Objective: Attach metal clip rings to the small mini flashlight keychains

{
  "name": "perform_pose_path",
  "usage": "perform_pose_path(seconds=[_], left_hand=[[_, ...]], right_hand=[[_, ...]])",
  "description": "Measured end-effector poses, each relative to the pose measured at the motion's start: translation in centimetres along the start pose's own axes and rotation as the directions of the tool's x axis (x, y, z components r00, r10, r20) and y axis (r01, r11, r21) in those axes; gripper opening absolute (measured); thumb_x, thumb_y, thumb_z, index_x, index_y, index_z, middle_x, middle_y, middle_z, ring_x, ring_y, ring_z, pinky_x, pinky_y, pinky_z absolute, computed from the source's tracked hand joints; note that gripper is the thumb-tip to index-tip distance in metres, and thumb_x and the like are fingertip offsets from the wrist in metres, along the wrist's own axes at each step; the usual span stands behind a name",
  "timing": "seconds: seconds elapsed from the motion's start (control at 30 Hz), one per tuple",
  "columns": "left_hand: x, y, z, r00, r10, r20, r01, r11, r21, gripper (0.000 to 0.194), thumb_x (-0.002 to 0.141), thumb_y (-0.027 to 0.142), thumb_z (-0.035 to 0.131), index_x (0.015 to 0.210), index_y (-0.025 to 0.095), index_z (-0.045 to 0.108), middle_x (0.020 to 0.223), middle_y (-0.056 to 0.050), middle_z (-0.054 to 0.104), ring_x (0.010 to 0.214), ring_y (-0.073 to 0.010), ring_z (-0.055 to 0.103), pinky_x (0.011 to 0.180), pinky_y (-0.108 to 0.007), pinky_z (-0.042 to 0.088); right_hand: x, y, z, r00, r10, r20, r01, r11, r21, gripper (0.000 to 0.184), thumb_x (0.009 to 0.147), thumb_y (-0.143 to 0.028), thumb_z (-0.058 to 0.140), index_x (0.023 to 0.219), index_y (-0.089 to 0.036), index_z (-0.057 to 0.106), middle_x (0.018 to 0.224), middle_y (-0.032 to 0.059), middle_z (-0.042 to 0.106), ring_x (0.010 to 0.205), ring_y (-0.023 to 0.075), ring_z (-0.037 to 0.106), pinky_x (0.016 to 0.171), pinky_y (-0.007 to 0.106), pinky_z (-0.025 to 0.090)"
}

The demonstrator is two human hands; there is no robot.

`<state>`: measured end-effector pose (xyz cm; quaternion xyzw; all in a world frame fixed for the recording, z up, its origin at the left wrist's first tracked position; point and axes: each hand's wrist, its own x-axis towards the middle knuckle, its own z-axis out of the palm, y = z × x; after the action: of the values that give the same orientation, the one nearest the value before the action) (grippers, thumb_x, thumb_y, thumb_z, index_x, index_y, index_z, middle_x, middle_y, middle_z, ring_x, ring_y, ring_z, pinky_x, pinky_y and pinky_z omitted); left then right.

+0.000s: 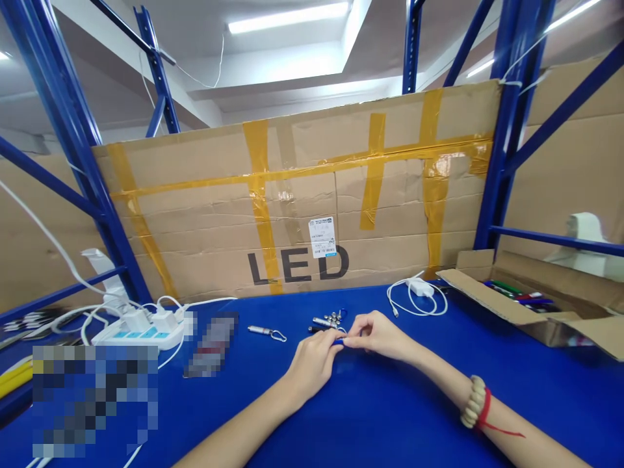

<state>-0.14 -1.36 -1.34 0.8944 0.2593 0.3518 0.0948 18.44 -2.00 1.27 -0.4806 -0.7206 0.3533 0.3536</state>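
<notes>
My left hand (312, 364) and my right hand (377, 335) meet on the blue table (390, 403), fingers pinched together on a small blue pen-like item (340, 341) between them. Just beyond the fingers lie a silver keychain light (322, 322) and a cluster of small round metal pieces (335, 317). Another silver keychain light with a clip (266, 333) lies to the left. My right wrist wears a beaded bracelet and a red string (475, 403).
A taped cardboard sheet marked LED (297, 214) stands behind the table. A white power strip with plugs (141, 328) sits left, a coiled white cable with adapter (416, 296) behind right, and an open cardboard box of pens (531, 305) at far right. Blue rack posts flank the bench.
</notes>
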Motion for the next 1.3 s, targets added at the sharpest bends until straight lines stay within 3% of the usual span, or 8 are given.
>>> perform_pose_path(seconds=[0.13, 0.33, 0.83, 1.03, 1.3], left_hand=[[0.0, -0.1, 0.1, 1.0, -0.011, 0.003, 0.011, 1.0, 0.003, 0.018, 0.089, 0.013, 0.04, 0.103, 0.02, 0.049, 0.1, -0.001, 0.058, 0.09, -0.0164, 0.056, 0.079, -0.026, 0.044], [0.1, 0.0, 0.2, 1.0, -0.028, 0.007, 0.028, 0.998, 0.056, 0.018, 0.089, 0.015, 0.04, 0.104, 0.02, 0.049, 0.101, -0.001, 0.058, 0.091, -0.0173, 0.056, 0.078, -0.026, 0.045], [0.1, -0.3, 0.3, 0.996, -0.085, -0.003, 0.085, 0.995, 0.053, 0.024, 0.091, 0.021, 0.033, 0.111, 0.018, 0.046, 0.107, -0.006, 0.056, 0.093, -0.0186, 0.055, 0.081, -0.029, 0.044], [0.3, 0.4, -0.1, 0.991, -0.122, 0.056, 0.122, 0.992, -0.003, 0.026, 0.092, 0.026, 0.03, 0.111, 0.017, 0.044, 0.098, -0.006, 0.058, 0.085, -0.018, 0.057, 0.075, -0.028, 0.045], [0.4, 1.0, 0.3, 0.984, -0.165, 0.064, 0.158, 0.982, 0.099, 0.025, 0.092, 0.028, 0.029, 0.11, 0.017, 0.044, 0.1, -0.006, 0.057, 0.086, -0.0185, 0.056, 0.075, -0.028, 0.043]], right_hand=[[-0.1, 0.2, -0.3, 0.991, -0.109, -0.081, 0.092, 0.978, -0.186, 0.032, 0.061, -0.045, 0.067, 0.067, -0.014, 0.066, 0.071, 0.0033, 0.058, 0.056, 0.008, 0.047, 0.051, 0.02, 0.034], [-0.5, -0.2, -0.4, 0.979, -0.168, -0.119, 0.116, 0.927, -0.356, 0.029, 0.061, -0.047, 0.068, 0.07, -0.02, 0.067, 0.076, 0.0002, 0.059, 0.058, 0.0075, 0.049, 0.052, 0.02, 0.032], [-0.9, -1.0, -1.1, 0.941, -0.332, -0.059, 0.262, 0.83, -0.493, 0.015, 0.069, -0.038, 0.066, 0.074, -0.023, 0.067, 0.08, -0.0026, 0.059, 0.063, 0.006, 0.05, 0.054, 0.018, 0.027], [-1.4, -1.8, -1.4, 0.922, -0.385, -0.044, 0.275, 0.73, -0.626, 0.013, 0.072, -0.036, 0.064, 0.079, -0.025, 0.066, 0.087, -0.0039, 0.06, 0.067, 0.0067, 0.053, 0.053, 0.02, 0.023], [-1.2, -1.5, -2.1, 0.906, -0.424, 0.002, 0.326, 0.692, -0.645, 0.014, 0.074, -0.036, 0.062, 0.081, -0.026, 0.066, 0.088, -0.004, 0.06, 0.073, 0.0066, 0.054, 0.054, 0.02, 0.024]])
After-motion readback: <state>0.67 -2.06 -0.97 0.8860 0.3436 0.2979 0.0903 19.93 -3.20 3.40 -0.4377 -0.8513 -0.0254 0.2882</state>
